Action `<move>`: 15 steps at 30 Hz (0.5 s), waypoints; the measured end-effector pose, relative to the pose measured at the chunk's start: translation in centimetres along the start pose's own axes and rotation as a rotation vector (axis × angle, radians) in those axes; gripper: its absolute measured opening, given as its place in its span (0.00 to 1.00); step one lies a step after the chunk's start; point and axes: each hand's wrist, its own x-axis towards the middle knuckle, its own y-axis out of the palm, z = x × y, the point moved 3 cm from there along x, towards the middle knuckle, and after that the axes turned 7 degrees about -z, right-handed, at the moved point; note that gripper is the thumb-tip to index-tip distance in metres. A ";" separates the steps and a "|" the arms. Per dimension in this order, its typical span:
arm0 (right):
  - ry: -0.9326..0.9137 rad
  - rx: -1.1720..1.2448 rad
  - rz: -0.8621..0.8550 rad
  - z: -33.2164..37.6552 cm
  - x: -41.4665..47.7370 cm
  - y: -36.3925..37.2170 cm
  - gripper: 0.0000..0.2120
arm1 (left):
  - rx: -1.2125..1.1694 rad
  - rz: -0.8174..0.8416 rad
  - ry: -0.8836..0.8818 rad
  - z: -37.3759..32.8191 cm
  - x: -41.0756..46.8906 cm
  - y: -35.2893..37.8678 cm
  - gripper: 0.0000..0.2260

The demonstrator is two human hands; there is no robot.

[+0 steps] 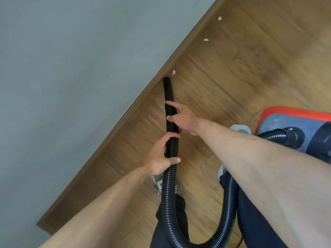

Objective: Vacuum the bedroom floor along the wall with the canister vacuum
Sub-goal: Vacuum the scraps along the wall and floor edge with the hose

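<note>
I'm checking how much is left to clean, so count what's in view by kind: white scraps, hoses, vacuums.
scraps: 3
hose: 1
vacuum: 1
total: 5

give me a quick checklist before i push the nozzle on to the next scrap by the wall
1. Left hand grips hose: ok.
2. Right hand grips hose behind nozzle: ok.
3. Nozzle points at nearest scrap, just short of it: ok.
4. Floor ahead clean: not ok, second scrap and third scrap lie by the wall.
5. Hose loop free of kinks: cannot tell, it leaves the frame.
6. Vacuum running: cannot tell.
</note>
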 end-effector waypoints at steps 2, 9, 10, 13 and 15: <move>-0.009 0.004 -0.001 0.3 0.1 -0.7 0.30 | -0.001 0.002 -0.002 -0.6 0.4 0.2 0.28; -0.002 0.009 0.000 0.8 0.4 -2.8 0.29 | 0.004 0.040 -0.023 -2.2 1.4 0.6 0.28; 0.000 0.007 0.001 0.8 0.5 -3.1 0.28 | 0.007 0.046 -0.027 -2.4 1.5 0.7 0.28; 0.020 0.011 0.005 1.0 0.6 -3.9 0.28 | 0.014 0.060 -0.032 -2.9 1.9 1.0 0.28; 0.030 0.010 0.009 1.3 0.7 -4.5 0.28 | 0.018 0.061 -0.036 -3.4 2.3 1.2 0.28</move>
